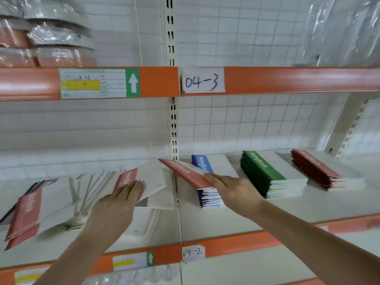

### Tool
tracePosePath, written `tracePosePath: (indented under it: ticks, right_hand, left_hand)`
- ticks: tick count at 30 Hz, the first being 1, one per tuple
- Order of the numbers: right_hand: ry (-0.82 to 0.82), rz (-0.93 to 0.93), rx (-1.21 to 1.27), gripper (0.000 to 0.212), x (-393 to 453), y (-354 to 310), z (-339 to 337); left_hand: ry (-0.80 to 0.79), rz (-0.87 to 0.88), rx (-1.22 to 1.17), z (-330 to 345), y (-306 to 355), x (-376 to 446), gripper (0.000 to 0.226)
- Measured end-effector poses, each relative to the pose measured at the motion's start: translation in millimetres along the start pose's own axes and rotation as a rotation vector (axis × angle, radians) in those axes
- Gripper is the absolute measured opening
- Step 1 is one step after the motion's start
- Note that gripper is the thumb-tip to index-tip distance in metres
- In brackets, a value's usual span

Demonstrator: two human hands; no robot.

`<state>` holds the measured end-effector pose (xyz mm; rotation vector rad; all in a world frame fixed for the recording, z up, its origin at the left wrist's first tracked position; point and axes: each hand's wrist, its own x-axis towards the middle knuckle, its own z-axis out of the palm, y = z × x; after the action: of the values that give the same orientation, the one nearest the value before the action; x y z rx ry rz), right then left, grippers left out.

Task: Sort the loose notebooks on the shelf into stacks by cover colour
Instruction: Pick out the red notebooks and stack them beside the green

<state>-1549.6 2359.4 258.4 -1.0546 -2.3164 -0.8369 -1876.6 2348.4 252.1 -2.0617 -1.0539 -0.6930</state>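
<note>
A loose heap of notebooks (67,200) with white, grey and red covers is spread over the left half of the shelf. My left hand (121,199) rests flat on it, fingers straight, touching a red-spined one (125,178). My right hand (232,189) holds a tilted red notebook (183,171) by its near end, just above the blue stack (208,199); fingers lie along the top and the thumb is hidden underneath. To the right stand a green stack (262,174) and a red stack (315,170).
An orange shelf rail (287,79) with the label 04-3 (203,81) runs overhead; the lower rail carries the label 04-2 (193,253). A slotted upright post (173,128) splits the bay. Wrapped packs (41,44) and plastic bags (339,31) lie on the upper shelf.
</note>
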Motion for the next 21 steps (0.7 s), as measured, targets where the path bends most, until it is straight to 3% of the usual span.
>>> tracePosePath:
  ticks: [6, 21]
  right_hand:
    - [0.103, -0.003, 0.033, 0.05, -54, 56, -14]
    - [0.075, 0.088, -0.067, 0.047, -185, 211, -60]
  left_hand:
    - [0.026, 0.062, 0.036, 13, 63, 38, 0.045]
    - [-0.016, 0.113, -0.065, 30, 240, 154, 0.051]
